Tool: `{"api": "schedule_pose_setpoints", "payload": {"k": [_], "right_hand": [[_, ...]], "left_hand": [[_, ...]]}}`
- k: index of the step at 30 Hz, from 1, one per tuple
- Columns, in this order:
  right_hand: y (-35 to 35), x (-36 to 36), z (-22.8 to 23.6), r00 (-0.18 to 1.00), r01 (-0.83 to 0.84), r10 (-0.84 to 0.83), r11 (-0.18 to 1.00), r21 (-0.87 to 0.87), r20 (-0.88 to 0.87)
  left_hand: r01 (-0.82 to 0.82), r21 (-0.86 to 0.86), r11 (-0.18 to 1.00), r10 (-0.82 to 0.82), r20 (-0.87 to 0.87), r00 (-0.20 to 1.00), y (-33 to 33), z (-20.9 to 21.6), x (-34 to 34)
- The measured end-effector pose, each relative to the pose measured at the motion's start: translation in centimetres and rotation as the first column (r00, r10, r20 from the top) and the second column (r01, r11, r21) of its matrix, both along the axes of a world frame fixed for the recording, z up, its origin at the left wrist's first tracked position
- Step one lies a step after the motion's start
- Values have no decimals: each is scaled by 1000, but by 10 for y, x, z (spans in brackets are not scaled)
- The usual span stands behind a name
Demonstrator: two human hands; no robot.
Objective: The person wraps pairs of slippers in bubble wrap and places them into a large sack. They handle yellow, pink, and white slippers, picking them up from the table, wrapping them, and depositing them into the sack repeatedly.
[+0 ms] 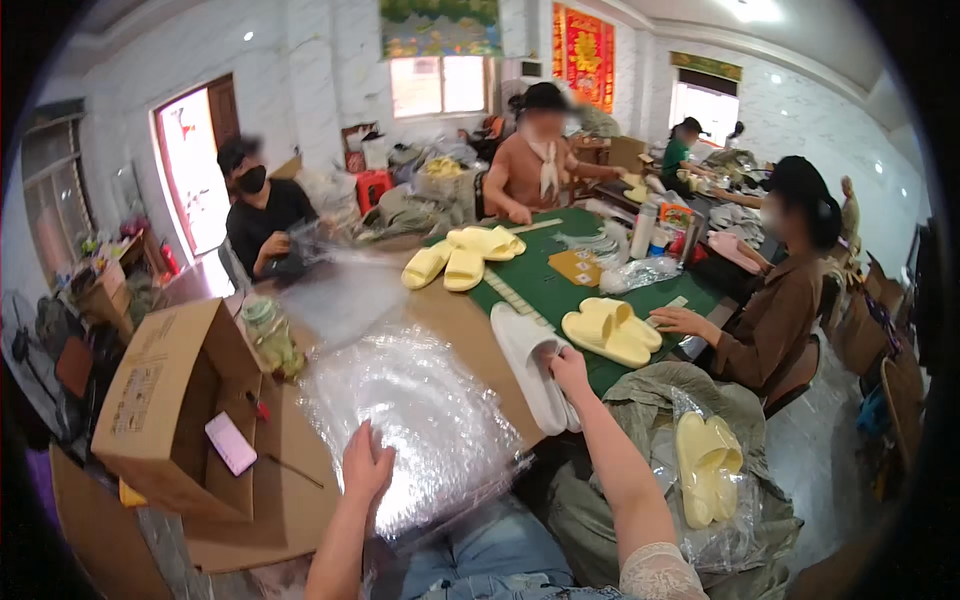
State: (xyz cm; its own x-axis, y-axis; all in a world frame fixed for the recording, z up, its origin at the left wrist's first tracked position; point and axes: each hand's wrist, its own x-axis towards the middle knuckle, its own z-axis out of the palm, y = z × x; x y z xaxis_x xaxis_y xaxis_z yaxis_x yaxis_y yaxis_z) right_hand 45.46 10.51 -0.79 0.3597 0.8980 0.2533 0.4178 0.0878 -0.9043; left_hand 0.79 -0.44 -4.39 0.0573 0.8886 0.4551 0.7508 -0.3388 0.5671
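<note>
My right hand [570, 372] grips a pair of white slippers [527, 362] at the edge of the green mat, its fingers curled at the strap. My left hand [367, 462] lies over a stack of clear plastic bags [420, 410] in front of me, fingers stretched and thumb apart, holding nothing. Just beyond the white slippers sits a pair of pale yellow slippers [612, 330]. More yellow slippers [463, 257] rest farther back on the table. Right of my right forearm, a bagged yellow pair [708, 468] lies on a grey-green sack.
At my left stands an open cardboard box [165, 400] with a pink phone [231, 443] by it. A glass jar [270, 335] is behind. A co-worker's hand [685, 322] rests near the yellow slippers. Other people sit around the green mat [560, 240], which holds a bottle [643, 230].
</note>
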Motion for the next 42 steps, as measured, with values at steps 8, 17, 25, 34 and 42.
{"api": "schedule_pose_setpoints", "payload": {"k": [8,17,25,34,42], "right_hand": [[-131,-108,64,934,-352,350,936,-25,-73],[-206,-94,18,678,-30,90,995,94,-729],[-217,-34,-28,567,72,85,986,152,-820],[-223,-74,1,733,-24,103,992,125,-672],[-217,-71,-12,739,57,88,980,192,-668]], "left_hand": [[147,178,973,-118,-169,979,-9,23,10],[225,-114,968,-251,-345,904,-24,34,35],[184,11,983,-170,-324,931,-12,16,44],[130,-104,986,-155,-291,944,-7,54,49],[291,-190,938,-329,-216,919,-61,71,70]]}}
